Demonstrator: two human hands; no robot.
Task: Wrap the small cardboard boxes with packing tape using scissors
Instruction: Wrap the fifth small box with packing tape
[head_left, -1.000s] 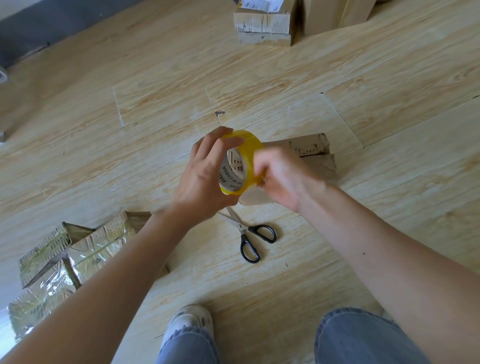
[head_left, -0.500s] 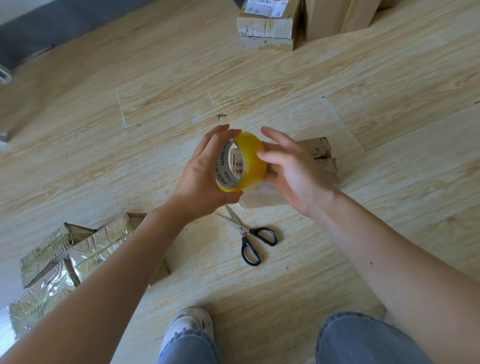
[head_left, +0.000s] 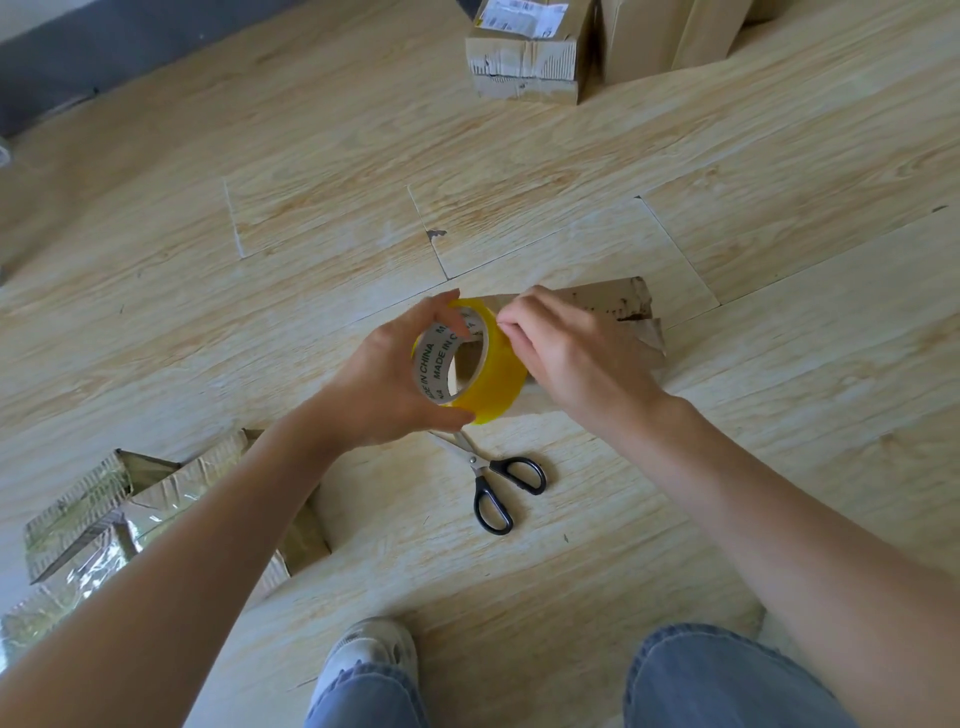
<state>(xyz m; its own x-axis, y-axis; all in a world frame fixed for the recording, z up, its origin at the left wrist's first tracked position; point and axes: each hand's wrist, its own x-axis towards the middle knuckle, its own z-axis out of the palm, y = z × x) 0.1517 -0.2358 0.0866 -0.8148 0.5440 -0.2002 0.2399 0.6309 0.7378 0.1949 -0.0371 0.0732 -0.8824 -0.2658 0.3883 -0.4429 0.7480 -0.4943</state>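
A yellow roll of packing tape (head_left: 491, 374) is held above the wooden floor by my left hand (head_left: 384, 379), thumb under it and fingers over its top. My right hand (head_left: 566, 353) has its fingertips pinched at the roll's upper right rim, on the tape's surface. Behind both hands a small brown cardboard box (head_left: 618, 306) lies on the floor, mostly hidden by my right hand. Black-handled scissors (head_left: 491, 478) lie shut on the floor just below the roll, blades pointing up-left.
Tape-wrapped boxes (head_left: 104, 509) lie at the lower left under my left forearm. More cardboard boxes (head_left: 524, 52) stand at the top. My shoe (head_left: 371, 649) and jeans-clad knees (head_left: 727, 680) fill the bottom edge. A dark strip (head_left: 130, 47) runs along the top left.
My right hand went from spread fingers beside the roll to a pinch at its upper rim. The roll turned slightly in my left hand, showing more of its inner core.
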